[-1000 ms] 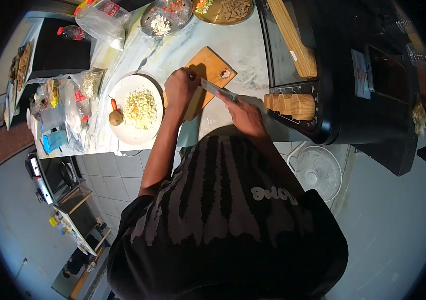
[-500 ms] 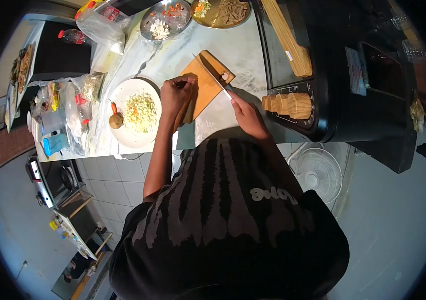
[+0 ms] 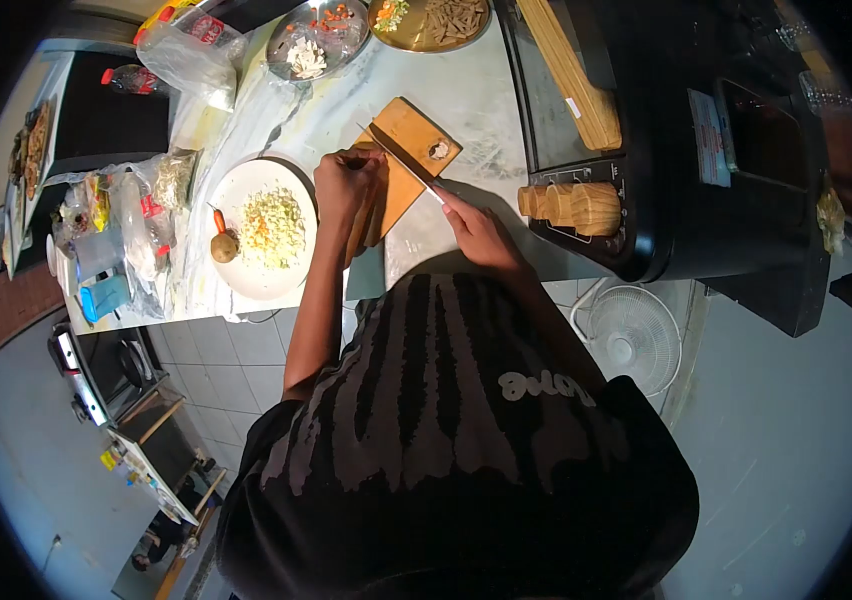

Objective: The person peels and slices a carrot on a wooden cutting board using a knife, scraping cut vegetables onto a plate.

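My right hand point(image 3: 478, 235) grips a kitchen knife point(image 3: 402, 154) by its pale handle. The dark blade slants over a wooden cutting board point(image 3: 413, 118), its tip close to the fingers of my left hand point(image 3: 344, 183). That hand is closed in a pinch at the board's left side; whatever sits between its fingers is too small to make out. A small heap of pale chopped bits point(image 3: 438, 150) lies on the board, right of the blade. To the left, a white plate point(image 3: 236, 180) carries chopped green and orange vegetables point(image 3: 274, 228), a red chili point(image 3: 218, 220) and a round brown item point(image 3: 224, 247).
At the back stand a metal plate point(image 3: 281, 62) of pale and red pieces and another tray point(image 3: 386, 42) with brown strips. Plastic bags point(image 3: 191, 60) and a bottle point(image 3: 134, 79) are at the left. A black appliance with wooden pieces point(image 3: 586, 208) borders the right.
The knife blade has swung left, toward my left hand, and now crosses the board closer to the pinched fingers. The whole view has shifted slightly. My left hand keeps its pinch.
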`<control>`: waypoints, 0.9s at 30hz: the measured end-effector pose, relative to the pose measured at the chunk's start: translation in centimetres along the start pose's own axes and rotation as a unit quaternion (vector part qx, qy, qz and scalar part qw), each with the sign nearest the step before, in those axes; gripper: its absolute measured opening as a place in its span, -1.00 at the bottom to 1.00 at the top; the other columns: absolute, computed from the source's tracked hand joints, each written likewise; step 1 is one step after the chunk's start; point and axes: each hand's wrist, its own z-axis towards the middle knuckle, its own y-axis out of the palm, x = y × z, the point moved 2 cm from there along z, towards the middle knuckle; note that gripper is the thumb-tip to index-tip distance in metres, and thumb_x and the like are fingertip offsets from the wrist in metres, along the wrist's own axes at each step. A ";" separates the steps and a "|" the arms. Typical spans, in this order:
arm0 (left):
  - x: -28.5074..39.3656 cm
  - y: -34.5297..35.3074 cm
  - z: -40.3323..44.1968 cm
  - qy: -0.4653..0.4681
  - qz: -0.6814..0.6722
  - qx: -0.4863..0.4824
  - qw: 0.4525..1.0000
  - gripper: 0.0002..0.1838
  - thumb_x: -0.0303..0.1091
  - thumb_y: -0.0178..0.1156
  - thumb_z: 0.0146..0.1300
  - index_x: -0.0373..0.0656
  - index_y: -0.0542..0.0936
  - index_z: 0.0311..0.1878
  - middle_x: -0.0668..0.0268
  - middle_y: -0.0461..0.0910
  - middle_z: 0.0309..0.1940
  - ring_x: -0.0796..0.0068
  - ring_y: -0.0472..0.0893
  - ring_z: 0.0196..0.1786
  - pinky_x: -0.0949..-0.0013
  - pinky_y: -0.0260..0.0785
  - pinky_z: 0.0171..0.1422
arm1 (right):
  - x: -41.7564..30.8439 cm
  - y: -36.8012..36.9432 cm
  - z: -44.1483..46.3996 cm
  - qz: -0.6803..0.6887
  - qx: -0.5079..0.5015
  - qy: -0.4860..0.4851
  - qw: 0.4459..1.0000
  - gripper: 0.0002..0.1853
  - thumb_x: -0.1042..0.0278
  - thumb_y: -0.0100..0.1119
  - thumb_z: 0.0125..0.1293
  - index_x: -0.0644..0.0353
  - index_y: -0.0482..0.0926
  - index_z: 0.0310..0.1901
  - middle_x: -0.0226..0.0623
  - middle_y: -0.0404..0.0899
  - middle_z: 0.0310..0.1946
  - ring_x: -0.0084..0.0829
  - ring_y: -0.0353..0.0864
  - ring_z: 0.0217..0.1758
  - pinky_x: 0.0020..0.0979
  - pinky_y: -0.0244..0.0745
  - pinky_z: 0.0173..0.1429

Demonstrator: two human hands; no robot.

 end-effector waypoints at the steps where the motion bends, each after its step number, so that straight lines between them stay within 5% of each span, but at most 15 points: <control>1: 0.2 -0.1 -0.1 0.006 0.025 0.019 0.999 -0.85 -0.35 0.39 0.20 -0.18 0.79 -0.20 0.16 0.76 -0.38 0.36 0.76 -0.35 0.39 0.55 -0.18 | 0.2 0.2 0.2 0.004 0.003 -0.005 1.000 -0.57 0.23 -0.15 0.60 0.19 0.39 0.38 -0.05 0.53 0.26 -0.16 0.49 0.38 -0.32 0.36 0.37; 8: -1.7 0.4 0.3 0.010 -0.020 0.022 1.000 -0.82 -0.34 0.41 0.16 -0.21 0.78 -0.21 0.12 0.76 -0.37 0.33 0.77 -0.33 0.37 0.55 -0.16 | 0.2 0.7 0.0 0.047 0.017 -0.036 0.998 -0.57 0.23 -0.15 0.61 0.18 0.37 0.40 -0.04 0.51 0.28 -0.15 0.47 0.39 -0.32 0.35 0.38; 12: -0.9 0.2 0.1 0.015 -0.023 0.002 1.000 -0.84 -0.41 0.35 0.21 -0.24 0.77 -0.17 0.18 0.77 -0.34 0.48 0.74 -0.29 0.43 0.52 -0.17 | -0.1 0.4 0.1 0.013 -0.001 0.004 1.000 -0.56 0.23 -0.15 0.61 0.16 0.36 0.40 -0.02 0.51 0.27 -0.10 0.47 0.38 -0.30 0.36 0.37; 14: -0.6 0.1 0.0 0.016 -0.031 0.002 0.999 -0.84 -0.42 0.35 0.21 -0.24 0.77 -0.17 0.20 0.77 -0.34 0.50 0.73 -0.30 0.44 0.52 -0.18 | 0.1 0.5 0.2 0.011 0.022 -0.010 1.000 -0.57 0.21 -0.14 0.56 0.02 0.40 0.38 0.00 0.52 0.22 0.08 0.46 0.29 -0.12 0.46 0.27; 27: -0.6 0.3 0.4 -0.011 -0.057 0.002 0.998 -0.83 -0.35 0.37 0.13 -0.21 0.77 -0.24 0.21 0.76 -0.43 0.52 0.72 -0.38 0.45 0.53 -0.20 | -0.6 0.4 0.0 0.005 0.023 -0.040 0.999 -0.57 0.21 -0.13 0.56 -0.01 0.39 0.39 -0.06 0.50 0.26 0.08 0.44 0.30 -0.10 0.45 0.29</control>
